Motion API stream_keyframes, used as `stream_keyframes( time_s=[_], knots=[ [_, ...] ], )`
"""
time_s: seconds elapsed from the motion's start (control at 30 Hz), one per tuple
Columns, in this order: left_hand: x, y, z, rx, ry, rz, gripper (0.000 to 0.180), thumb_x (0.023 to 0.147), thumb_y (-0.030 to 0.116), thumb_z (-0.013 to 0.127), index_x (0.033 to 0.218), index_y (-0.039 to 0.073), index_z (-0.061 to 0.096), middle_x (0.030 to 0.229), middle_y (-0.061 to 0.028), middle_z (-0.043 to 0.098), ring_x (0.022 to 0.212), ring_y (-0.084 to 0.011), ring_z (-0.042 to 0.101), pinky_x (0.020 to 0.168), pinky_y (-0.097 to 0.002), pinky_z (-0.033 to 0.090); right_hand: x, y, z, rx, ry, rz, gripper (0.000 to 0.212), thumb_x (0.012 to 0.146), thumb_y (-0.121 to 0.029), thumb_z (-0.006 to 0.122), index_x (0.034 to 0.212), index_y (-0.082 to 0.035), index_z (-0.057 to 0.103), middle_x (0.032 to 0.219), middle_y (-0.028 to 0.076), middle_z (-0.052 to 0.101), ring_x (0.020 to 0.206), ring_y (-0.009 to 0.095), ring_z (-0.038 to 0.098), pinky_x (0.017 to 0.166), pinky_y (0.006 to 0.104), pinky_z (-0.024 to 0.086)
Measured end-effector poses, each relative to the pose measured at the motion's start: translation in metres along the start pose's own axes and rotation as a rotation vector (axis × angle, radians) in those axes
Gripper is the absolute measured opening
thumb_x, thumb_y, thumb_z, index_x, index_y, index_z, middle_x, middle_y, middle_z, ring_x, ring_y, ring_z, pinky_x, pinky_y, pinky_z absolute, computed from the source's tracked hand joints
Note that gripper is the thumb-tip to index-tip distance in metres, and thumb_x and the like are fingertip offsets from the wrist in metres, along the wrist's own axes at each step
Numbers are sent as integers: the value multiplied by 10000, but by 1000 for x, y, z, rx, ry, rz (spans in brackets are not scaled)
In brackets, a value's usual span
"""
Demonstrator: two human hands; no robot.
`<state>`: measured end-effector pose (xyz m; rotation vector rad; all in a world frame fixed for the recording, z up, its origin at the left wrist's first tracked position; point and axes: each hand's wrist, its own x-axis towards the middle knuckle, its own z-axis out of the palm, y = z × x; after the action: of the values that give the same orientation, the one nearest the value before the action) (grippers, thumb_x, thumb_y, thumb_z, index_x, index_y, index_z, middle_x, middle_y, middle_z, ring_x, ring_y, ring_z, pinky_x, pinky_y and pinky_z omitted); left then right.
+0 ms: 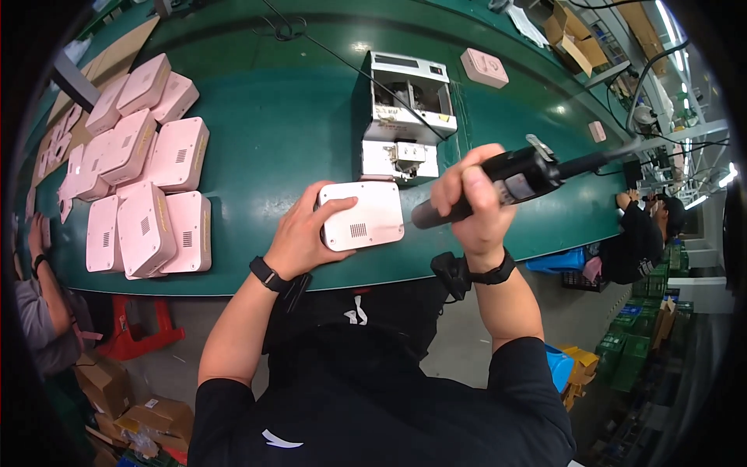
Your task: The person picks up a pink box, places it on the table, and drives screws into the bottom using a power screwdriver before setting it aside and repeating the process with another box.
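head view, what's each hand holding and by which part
The left hand holds a pale pink box by its left end; the right hand grips a black power tool around its middle.

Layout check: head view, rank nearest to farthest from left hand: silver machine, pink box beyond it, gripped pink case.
1. Pink case: gripped by the left hand.
2. Silver machine: ahead and right.
3. Pink box: beyond the machine, farther right.
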<state>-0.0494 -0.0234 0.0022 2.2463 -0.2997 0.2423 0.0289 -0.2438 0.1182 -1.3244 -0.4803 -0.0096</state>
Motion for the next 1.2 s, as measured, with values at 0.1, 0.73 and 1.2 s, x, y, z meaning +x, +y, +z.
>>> stream_keyframes(
  time_s=[0.1,0.73,1.2],
  knots=[
    [-1,2,-1,9,-25,-22,753,581,224,894,1271,248,593,1340,-104,468,1138,-345,575,911,-437,522,23,-10,3,37,50,-88,138,913,-148,529,963,-37,465,626,79,486,494,169,454,508,338,437],
    [-2,-2,-2,-32,-18,-31,750,585,215,880,1274,261,586,1331,-115,462,1138,-353,568,920,-437,515,-13,-18,30,170,-141,-11,211,927,-206,556,1010,-50,441,632,78,489,485,163,451,502,342,428],
    [-5,-2,0,-36,5,-27,750,577,215,885,1267,261,593,1316,-110,476,1108,-341,586,903,-432,521,-26,0,37,89,-179,51,298,912,-254,614,1009,-59,410,651,79,498,504,156,450,512,329,432]
  ],
)
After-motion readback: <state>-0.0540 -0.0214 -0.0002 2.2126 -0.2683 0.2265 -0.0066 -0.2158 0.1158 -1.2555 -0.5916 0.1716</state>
